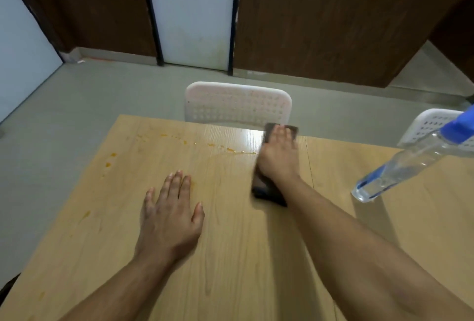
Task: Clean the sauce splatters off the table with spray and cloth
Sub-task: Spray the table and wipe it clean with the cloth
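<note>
Dark cloth [275, 166] lies flat under the right hand [278, 159], fingers straight and pressing, just right of the orange splatters [230, 150]. Wiping is underway; the next stroke should sweep left across them. Left hand [170, 214] rests spread left of the cloth; spray bottle [405, 164] stands to its right.

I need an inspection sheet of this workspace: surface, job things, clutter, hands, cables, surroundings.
Surface: wooden table, orange sauce splatters along the far edge and the left side.
Job's things: dark cloth under the right hand; spray bottle standing at the right.
Clutter: nothing seen.
Hands: left hand flat on the table; right hand presses the cloth, fingers straight.
Cables: nothing seen.
Surroundings: two white chairs, white door, brown wall panels.
</note>
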